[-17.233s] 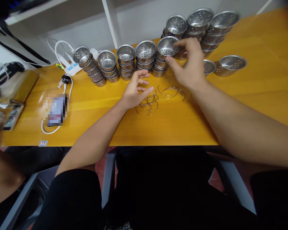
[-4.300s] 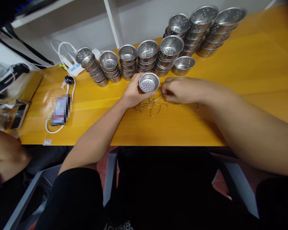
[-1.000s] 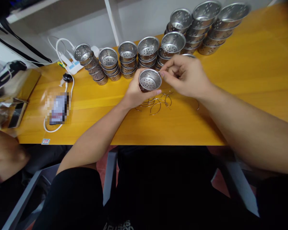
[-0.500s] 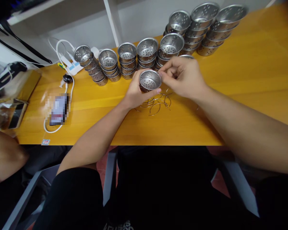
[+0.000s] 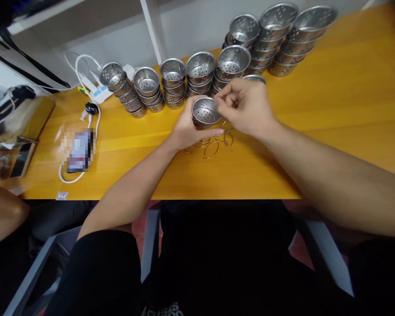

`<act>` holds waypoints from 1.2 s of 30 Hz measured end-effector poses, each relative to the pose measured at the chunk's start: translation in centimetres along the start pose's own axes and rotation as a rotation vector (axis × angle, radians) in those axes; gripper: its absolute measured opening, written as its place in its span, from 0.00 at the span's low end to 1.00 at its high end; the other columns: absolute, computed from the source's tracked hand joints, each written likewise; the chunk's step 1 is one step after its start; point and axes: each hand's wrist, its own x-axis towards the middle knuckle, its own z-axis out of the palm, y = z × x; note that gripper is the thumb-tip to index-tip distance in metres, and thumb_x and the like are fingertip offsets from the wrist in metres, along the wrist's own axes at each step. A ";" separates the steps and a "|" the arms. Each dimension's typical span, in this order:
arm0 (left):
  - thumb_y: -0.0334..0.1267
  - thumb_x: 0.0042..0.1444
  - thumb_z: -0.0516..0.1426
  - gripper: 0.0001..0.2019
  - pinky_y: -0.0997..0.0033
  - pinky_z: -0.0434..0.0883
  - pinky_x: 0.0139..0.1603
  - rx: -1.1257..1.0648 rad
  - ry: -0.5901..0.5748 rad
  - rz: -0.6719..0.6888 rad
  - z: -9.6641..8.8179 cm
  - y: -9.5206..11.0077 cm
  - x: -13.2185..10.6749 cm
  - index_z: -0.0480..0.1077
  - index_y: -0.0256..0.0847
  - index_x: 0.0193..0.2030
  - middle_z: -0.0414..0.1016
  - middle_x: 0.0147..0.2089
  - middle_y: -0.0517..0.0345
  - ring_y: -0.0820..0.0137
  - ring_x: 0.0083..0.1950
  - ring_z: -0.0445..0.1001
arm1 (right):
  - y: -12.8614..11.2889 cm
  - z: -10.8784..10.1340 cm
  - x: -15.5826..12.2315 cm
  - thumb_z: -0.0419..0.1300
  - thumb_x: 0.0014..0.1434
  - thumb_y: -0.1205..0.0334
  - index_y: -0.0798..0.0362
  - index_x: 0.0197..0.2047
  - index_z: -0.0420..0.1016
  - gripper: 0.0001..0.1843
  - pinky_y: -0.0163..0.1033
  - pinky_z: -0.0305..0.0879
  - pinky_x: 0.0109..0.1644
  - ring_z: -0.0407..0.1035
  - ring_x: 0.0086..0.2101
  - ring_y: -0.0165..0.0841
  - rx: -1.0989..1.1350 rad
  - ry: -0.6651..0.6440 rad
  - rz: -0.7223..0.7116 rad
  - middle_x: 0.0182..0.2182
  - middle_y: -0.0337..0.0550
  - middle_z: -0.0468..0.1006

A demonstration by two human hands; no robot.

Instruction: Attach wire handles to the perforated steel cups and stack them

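Right grip [image 5: 245, 107] is now meeting the rim of the perforated cup [image 5: 204, 113], no longer reaching down into the loose wires [image 5: 213, 141] as some seconds ago

Left grip [image 5: 187, 127] is grasping this cup around its side, holding it open top upward, seemingly above the worktop [image 5: 237, 175] and in front of the stacked cups [image 5: 200, 72]; right grip is pinching what seems to be a thin wire [image 5: 224, 123], mostly hiding behind the fingers, and whether its end is entering a hole, I cannot tell; for good work, pinching close to the wire's end and pressing gently, straight to the wall, is probably helping, while the left side is staying steady without squeezing, because such thin metal is perhaps bending easily
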 end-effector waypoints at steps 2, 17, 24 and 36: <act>0.66 0.72 0.80 0.58 0.29 0.85 0.87 0.008 0.006 -0.011 0.0 -0.1 -0.1 0.55 0.46 0.92 0.79 0.79 0.36 0.44 0.81 0.87 | 0.3 0.0 0.1 0.80 0.68 0.07 0.37 0.42 0.81 0.41 0.59 0.78 0.38 0.67 0.33 0.44 -0.001 0.003 -0.003 0.26 0.41 0.73; 0.79 0.66 0.79 0.56 0.34 0.84 0.87 -0.008 0.012 -0.044 -0.3 0.7 -0.1 0.67 0.45 0.83 0.84 0.73 0.41 0.46 0.76 0.88 | -0.3 0.6 0.3 0.82 0.74 0.30 0.39 0.44 0.85 0.24 0.52 0.62 0.35 0.59 0.28 0.39 0.050 -0.034 -0.010 0.28 0.40 0.73; 0.82 0.71 0.73 0.48 0.38 0.85 0.83 -0.148 -0.036 -0.121 -1.1 0.1 -0.1 0.71 0.47 0.78 0.84 0.70 0.48 0.54 0.71 0.89 | -1.8 -1.6 0.3 0.89 0.61 0.14 0.38 0.42 0.85 0.39 0.48 0.65 0.31 0.66 0.29 0.39 0.214 -0.306 0.000 0.30 0.39 0.79; 0.71 0.72 0.75 0.47 0.41 0.86 0.81 -0.049 -0.029 -0.016 -0.4 -2.5 -0.3 0.67 0.44 0.83 0.82 0.74 0.42 0.52 0.72 0.88 | -1.5 -0.9 0.5 0.93 0.49 0.10 0.39 0.37 0.83 0.45 0.51 0.70 0.35 0.65 0.31 0.38 0.257 -0.251 0.050 0.28 0.39 0.77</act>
